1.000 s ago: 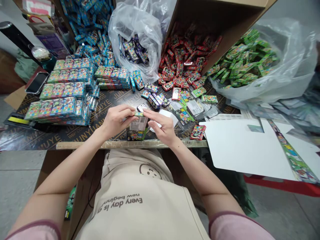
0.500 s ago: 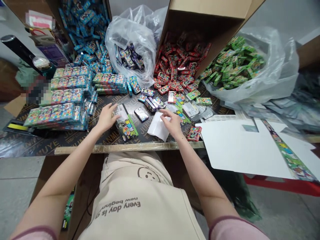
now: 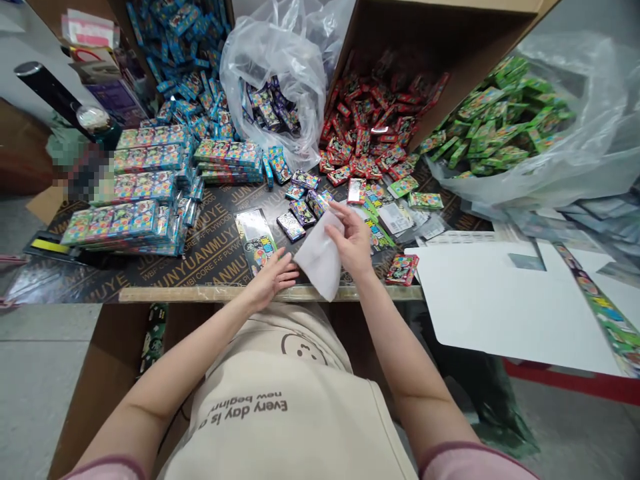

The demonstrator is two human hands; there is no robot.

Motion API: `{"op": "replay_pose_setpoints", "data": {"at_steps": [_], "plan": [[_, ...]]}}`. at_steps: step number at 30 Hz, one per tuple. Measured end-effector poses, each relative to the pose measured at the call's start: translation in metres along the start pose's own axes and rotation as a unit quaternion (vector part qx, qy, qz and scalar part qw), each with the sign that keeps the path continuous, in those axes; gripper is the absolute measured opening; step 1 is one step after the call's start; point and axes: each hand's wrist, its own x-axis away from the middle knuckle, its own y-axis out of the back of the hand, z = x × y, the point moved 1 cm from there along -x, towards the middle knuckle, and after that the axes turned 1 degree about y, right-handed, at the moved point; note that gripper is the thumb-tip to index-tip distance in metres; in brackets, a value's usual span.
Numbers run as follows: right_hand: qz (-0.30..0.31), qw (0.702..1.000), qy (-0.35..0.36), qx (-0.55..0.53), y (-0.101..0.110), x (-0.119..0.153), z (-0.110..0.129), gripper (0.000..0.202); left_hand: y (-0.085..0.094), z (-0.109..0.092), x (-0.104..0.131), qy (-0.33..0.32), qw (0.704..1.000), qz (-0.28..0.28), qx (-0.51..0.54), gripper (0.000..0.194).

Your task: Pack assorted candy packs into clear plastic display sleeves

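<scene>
My right hand (image 3: 353, 243) pinches the top of a white sheet (image 3: 320, 257), which hangs tilted over the table's front edge. My left hand (image 3: 273, 277) has its fingers spread, just left of the sheet's lower part and by the lower end of a flat printed packet (image 3: 255, 233). That packet lies on the dark table, partly behind my left fingers. Small purple boxes (image 3: 303, 212) and a black-and-white box (image 3: 291, 227) lie behind the sheet. A red box (image 3: 402, 269) rests to the right of my right hand, near the edge.
Stacks of wrapped packs (image 3: 125, 223) stand at the left. Behind are blue boxes (image 3: 185, 87), a plastic bag (image 3: 310, 87) of purple ones, a carton of red ones (image 3: 370, 120) and a bag of green ones (image 3: 510, 120). White card sheets (image 3: 490, 300) overhang at right.
My right hand has lifted the white sheet off the table. My left hand has moved right and toward me, away from the packet's upper end. The view has shifted slightly.
</scene>
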Motion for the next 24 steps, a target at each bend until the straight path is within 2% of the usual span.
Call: {"op": "replay_pose_setpoints", "data": {"at_steps": [2, 4, 8, 10, 12, 14, 15, 17, 20, 22, 24], "plan": [[0.012, 0.998, -0.014, -0.060, -0.004, 0.013, 0.017, 0.050, -0.004, -0.006, -0.001, -0.020, 0.999, -0.001, 0.025, 0.075], [0.032, 0.994, -0.031, -0.098, -0.007, 0.025, 0.025, 0.053, -0.007, -0.016, -0.001, -0.067, 0.997, -0.005, 0.028, 0.075], [0.030, 0.992, -0.028, -0.119, -0.009, 0.040, 0.021, 0.062, -0.005, -0.034, 0.005, -0.188, 0.981, -0.018, -0.049, 0.090], [0.044, 0.991, -0.030, -0.124, -0.007, 0.042, 0.020, 0.071, 0.000, -0.039, 0.010, -0.274, 0.952, -0.051, -0.124, 0.088], [0.059, 0.990, -0.037, -0.122, -0.006, 0.042, 0.023, 0.079, 0.004, -0.042, 0.014, -0.355, 0.907, -0.084, -0.210, 0.077], [0.062, 0.991, -0.040, -0.110, -0.006, 0.042, 0.027, 0.083, 0.006, -0.043, 0.018, -0.398, 0.870, -0.089, -0.278, 0.069], [0.062, 0.992, -0.043, -0.104, -0.006, 0.042, 0.029, 0.083, 0.007, -0.044, 0.019, -0.403, 0.862, -0.084, -0.297, 0.066], [0.076, 0.991, -0.050, -0.100, -0.006, 0.043, 0.032, 0.078, 0.006, -0.045, 0.022, -0.392, 0.868, -0.074, -0.296, 0.063], [0.119, 0.987, -0.055, -0.095, -0.008, 0.046, 0.035, 0.068, 0.004, -0.048, 0.023, -0.338, 0.912, -0.065, -0.224, 0.059], [0.113, 0.991, -0.032, -0.066, -0.008, 0.047, 0.038, 0.063, 0.003, -0.052, 0.025, -0.303, 0.935, -0.056, -0.176, 0.058], [0.081, 0.996, 0.013, -0.018, -0.007, 0.047, 0.043, 0.061, 0.003, -0.057, 0.027, -0.267, 0.954, -0.046, -0.128, 0.058]]}}
